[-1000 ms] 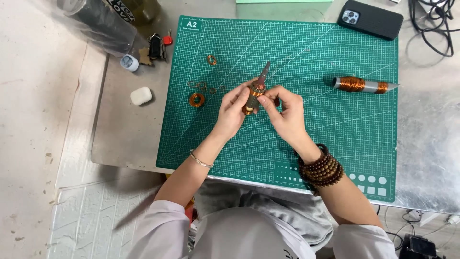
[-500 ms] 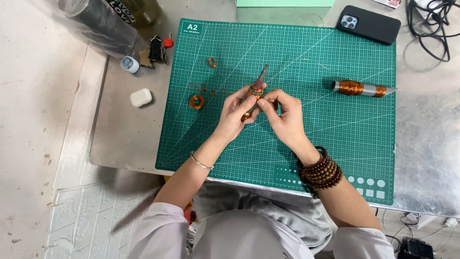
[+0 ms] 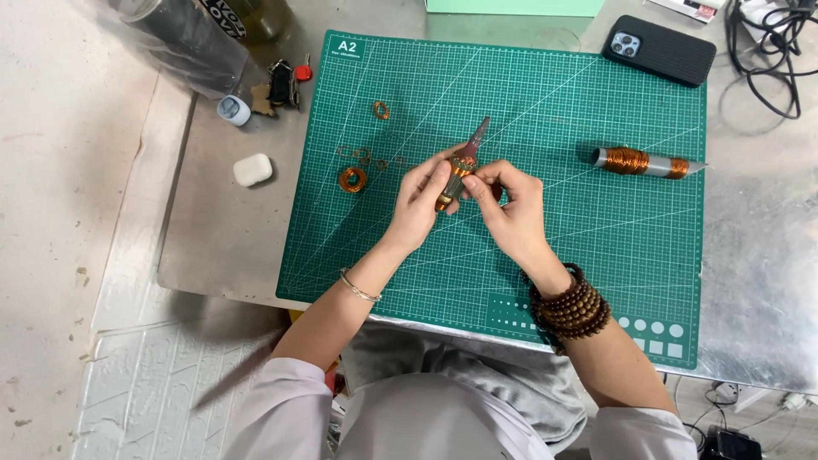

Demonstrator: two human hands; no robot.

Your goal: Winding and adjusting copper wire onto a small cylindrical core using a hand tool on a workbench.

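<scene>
You are seated at a small craft or electronics workshop. A green gridded cutting mat (image 3: 596,255) covers a bare grey metal desk (image 3: 758,281). On it lie a spool of copper wire (image 3: 641,162) and small copper wire coils (image 3: 352,179); tangled black cables (image 3: 771,51) sit at the far corner.
</scene>
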